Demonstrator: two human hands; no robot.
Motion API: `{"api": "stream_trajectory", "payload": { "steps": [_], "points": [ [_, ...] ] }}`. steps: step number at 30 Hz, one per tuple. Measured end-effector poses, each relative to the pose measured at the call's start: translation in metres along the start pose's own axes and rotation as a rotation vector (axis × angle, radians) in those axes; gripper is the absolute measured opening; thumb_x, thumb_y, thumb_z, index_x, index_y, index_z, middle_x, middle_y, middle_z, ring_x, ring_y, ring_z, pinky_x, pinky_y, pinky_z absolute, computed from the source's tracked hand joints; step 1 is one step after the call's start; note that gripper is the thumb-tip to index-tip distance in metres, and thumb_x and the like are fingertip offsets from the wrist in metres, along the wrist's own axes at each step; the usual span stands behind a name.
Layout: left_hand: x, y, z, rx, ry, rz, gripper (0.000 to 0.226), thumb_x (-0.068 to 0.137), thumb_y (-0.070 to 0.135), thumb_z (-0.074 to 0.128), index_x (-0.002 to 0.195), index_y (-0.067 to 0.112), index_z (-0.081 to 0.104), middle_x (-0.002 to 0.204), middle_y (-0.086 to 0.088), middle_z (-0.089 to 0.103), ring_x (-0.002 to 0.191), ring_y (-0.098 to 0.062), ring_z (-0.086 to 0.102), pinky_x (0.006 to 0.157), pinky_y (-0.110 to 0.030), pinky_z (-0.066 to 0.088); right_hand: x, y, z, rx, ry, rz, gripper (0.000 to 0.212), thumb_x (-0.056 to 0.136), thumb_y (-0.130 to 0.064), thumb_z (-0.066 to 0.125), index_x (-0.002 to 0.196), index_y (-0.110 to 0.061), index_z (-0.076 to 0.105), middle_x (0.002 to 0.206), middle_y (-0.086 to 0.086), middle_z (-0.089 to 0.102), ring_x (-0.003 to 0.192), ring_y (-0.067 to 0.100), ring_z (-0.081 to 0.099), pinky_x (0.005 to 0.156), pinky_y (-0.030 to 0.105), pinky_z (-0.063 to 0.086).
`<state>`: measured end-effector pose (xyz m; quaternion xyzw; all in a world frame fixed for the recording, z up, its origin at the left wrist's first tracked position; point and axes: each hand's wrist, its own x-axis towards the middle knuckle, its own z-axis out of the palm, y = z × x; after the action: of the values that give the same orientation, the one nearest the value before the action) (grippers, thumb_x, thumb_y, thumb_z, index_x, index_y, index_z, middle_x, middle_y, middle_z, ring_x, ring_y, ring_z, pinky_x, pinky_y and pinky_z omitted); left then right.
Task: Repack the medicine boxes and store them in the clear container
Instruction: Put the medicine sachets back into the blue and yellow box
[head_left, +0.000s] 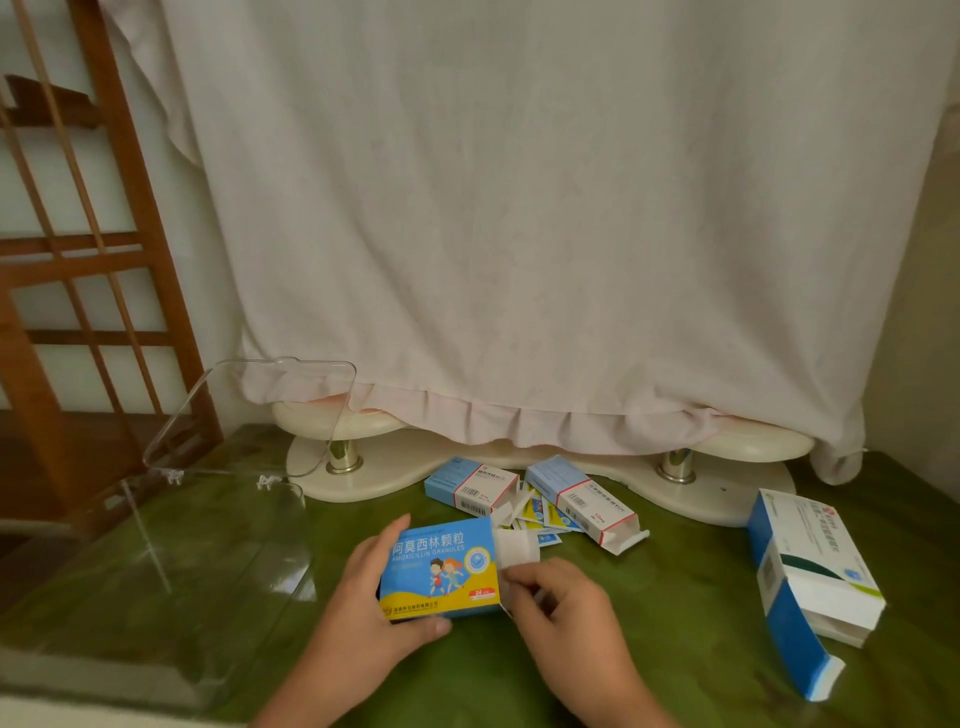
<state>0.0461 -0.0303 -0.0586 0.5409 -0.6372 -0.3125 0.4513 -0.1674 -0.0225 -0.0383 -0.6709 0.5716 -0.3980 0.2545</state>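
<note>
The granules box (441, 566) is a flat carton, light blue above and yellow below. It has Chinese lettering, the words "AMOXICILLIN GRANULES" and a drawing of two children on its face. Its right end is open, and a white end flap (511, 551) stands out from it. The box is held low over the green counter (675, 597), near its front edge and roughly in the middle.

The left hand (374, 597) grips the box at its left end, with the thumb along the lower edge and a finger over the top corner. The right hand (561, 608) has its fingers curled and pinches the white flap at the open end.

The clear container (156, 545) sits to the left on the counter, its lid (249, 415) tilted up and back. Behind the hands lie two small boxes (467, 486) with open ends, and loose sachets (540, 514) lie between them. A large box (810, 566), blue and white, lies open at the right.
</note>
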Motion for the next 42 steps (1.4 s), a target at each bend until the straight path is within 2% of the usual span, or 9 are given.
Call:
{"api": "stream_trajectory", "payload": {
  "steps": [3,7,10,13,16,24,31,36,42],
  "points": [
    [0.001,0.001,0.001,-0.001,0.006,-0.007,0.107,0.057,0.018,0.094,0.139,0.054,0.034,0.131,0.028,0.039,0.110,0.010,0.054,0.077,-0.012,0.053,0.008,0.016,-0.009,-0.062,0.201,-0.023,0.021,0.090,-0.016,0.065,0.096,-0.036,0.067,0.089,-0.017,0.062,0.077,0.003,0.059,0.071,0.016,0.051],
    [0.000,0.001,0.001,0.011,0.006,0.001,0.107,0.058,0.020,0.094,0.138,0.055,0.033,0.131,0.029,0.038,0.110,0.016,0.050,0.076,-0.007,0.050,0.030,0.040,-0.023,-0.367,0.376,-0.112,0.029,0.081,-0.014,0.072,0.109,-0.020,0.071,0.105,-0.006,0.066,0.105,0.016,0.058,0.094,0.041,0.052],
    [0.001,0.001,0.001,0.015,0.004,0.003,0.107,0.058,0.021,0.094,0.139,0.053,0.033,0.132,0.028,0.037,0.111,0.017,0.048,0.076,-0.006,0.049,0.044,0.050,-0.033,-0.537,0.278,-0.067,0.046,0.084,-0.021,0.068,0.129,-0.020,0.061,0.135,0.001,0.059,0.129,0.026,0.049,0.110,0.046,0.038],
    [0.002,0.000,0.000,0.024,0.005,-0.003,0.108,0.057,0.022,0.095,0.139,0.055,0.032,0.132,0.029,0.037,0.111,0.017,0.048,0.075,-0.007,0.050,0.048,0.055,-0.040,-0.627,0.061,-0.013,0.057,0.097,-0.038,0.046,0.151,-0.028,0.031,0.161,-0.005,0.025,0.150,0.019,0.016,0.122,0.042,0.008],
    [0.002,-0.001,0.000,0.029,0.003,-0.006,0.109,0.056,0.023,0.095,0.139,0.054,0.032,0.132,0.029,0.038,0.111,0.015,0.050,0.076,-0.009,0.051,0.045,0.056,-0.044,-0.650,0.001,0.066,0.059,0.099,-0.048,0.035,0.154,-0.030,0.022,0.163,-0.008,0.015,0.151,0.014,0.007,0.124,0.041,0.004],
    [0.001,0.001,0.001,0.025,0.006,-0.004,0.108,0.056,0.022,0.095,0.138,0.055,0.033,0.132,0.029,0.037,0.108,0.019,0.049,0.075,-0.008,0.050,0.030,0.051,-0.057,-0.780,0.131,0.307,0.072,0.091,-0.060,0.033,0.154,-0.025,0.021,0.163,0.001,0.017,0.150,0.026,0.009,0.122,0.052,0.007],
    [0.001,0.001,0.003,-0.004,0.034,-0.021,0.109,0.054,0.024,0.096,0.136,0.057,0.033,0.135,0.028,0.036,0.109,0.015,0.052,0.078,-0.011,0.051,0.043,0.032,-0.027,-0.612,0.044,-0.026,0.060,0.099,-0.043,0.034,0.155,-0.028,0.015,0.164,-0.005,0.009,0.152,0.017,0.001,0.122,0.042,-0.006],
    [0.004,-0.003,-0.001,-0.063,0.077,-0.029,0.110,0.051,0.021,0.097,0.137,0.052,0.037,0.134,0.020,0.046,0.104,0.011,0.058,0.072,-0.013,0.054,0.069,0.023,0.004,-0.601,-0.145,-0.094,0.074,0.096,-0.033,0.045,0.156,-0.024,0.003,0.165,-0.002,-0.003,0.151,0.020,-0.009,0.121,0.045,-0.010],
    [0.007,-0.004,-0.002,-0.087,0.074,-0.035,0.109,0.049,0.022,0.097,0.134,0.054,0.037,0.134,0.019,0.047,0.106,0.002,0.062,0.071,-0.014,0.054,0.080,0.027,0.015,-0.651,-0.294,-0.264,0.079,0.092,-0.048,0.053,0.155,-0.035,0.007,0.165,-0.007,0.004,0.151,0.023,-0.009,0.119,0.048,-0.011]
  ]
}}
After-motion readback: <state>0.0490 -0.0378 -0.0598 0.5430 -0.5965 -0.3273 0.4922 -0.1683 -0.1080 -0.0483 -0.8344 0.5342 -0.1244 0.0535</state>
